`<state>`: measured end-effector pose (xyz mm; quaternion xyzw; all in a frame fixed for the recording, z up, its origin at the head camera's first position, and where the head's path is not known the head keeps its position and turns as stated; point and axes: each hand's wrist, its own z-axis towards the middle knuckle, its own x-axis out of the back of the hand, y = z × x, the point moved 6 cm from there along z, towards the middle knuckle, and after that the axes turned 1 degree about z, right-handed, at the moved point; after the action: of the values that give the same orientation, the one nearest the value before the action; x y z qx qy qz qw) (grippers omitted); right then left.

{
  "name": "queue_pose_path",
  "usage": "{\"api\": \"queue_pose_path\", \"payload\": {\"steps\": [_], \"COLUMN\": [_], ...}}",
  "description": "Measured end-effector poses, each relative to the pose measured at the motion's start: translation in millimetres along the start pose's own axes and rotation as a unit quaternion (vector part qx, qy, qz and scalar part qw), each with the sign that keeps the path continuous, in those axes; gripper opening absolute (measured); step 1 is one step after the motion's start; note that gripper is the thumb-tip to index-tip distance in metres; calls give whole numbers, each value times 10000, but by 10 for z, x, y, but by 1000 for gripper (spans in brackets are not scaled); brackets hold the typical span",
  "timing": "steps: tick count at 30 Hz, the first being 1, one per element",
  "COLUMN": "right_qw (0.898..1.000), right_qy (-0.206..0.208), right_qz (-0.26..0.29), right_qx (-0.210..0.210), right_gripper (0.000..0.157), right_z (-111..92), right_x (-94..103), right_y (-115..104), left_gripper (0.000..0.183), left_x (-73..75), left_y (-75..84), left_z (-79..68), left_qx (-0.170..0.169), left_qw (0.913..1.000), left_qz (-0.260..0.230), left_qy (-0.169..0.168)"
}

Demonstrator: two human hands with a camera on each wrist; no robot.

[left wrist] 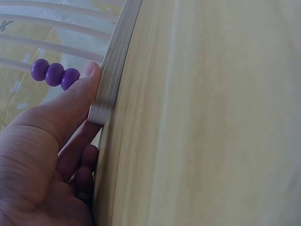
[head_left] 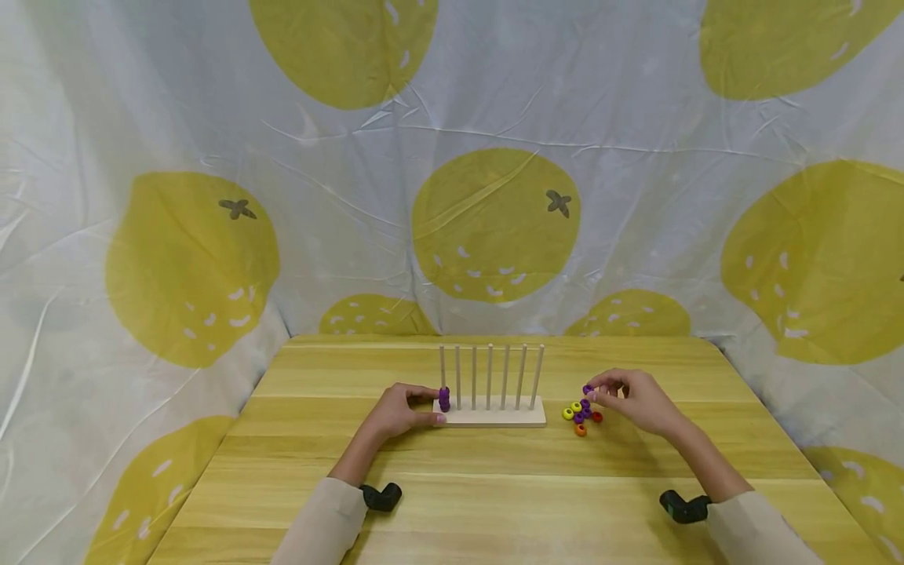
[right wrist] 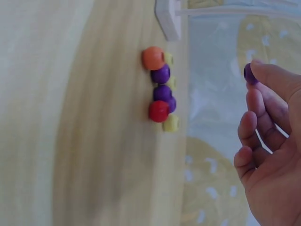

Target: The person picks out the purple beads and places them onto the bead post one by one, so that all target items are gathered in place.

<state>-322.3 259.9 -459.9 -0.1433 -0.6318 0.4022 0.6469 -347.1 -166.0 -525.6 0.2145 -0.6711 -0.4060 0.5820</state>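
A pale wooden peg stand (head_left: pixel 494 419) with a row of several upright rods stands on the table. My left hand (head_left: pixel 398 413) grips the left end of its base, thumb on the near side. On the leftmost rod sit three stacked purple beads (left wrist: pixel 54 74), just beyond the left thumb in the left wrist view. To the right of the stand, my right hand (head_left: pixel 639 400) pinches a single purple bead (right wrist: pixel 250 74) between thumb and forefinger, raised off the table. The other right fingers are loosely curled.
Beside the stand's right end lies a loose cluster: an orange bead (head_left: pixel 581 430), a red bead (head_left: pixel 596 417), purple beads (head_left: pixel 579 418) and yellow beads (head_left: pixel 568 413). Behind the wooden table (head_left: pixel 494 502) hangs a fruit-print cloth (head_left: pixel 353 235).
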Motion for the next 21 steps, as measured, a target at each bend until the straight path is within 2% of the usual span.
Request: {"api": "queue_pose_path", "payload": {"steps": [12, 21], "right_qw": [9993, 9986], "right_qy": [149, 144], "right_qz": [-182, -174], "right_qx": [295, 488], "right_gripper": [20, 24], "right_z": [258, 447], "right_x": [197, 236], "right_y": [-404, -738], "left_gripper": [53, 54], "left_x": [-9, -10], "left_y": [1, -19], "left_z": [12, 20], "left_qx": [-33, 13], "left_qw": [10000, 10000], "left_qz": [25, -41], "left_qy": [-26, -10]}}
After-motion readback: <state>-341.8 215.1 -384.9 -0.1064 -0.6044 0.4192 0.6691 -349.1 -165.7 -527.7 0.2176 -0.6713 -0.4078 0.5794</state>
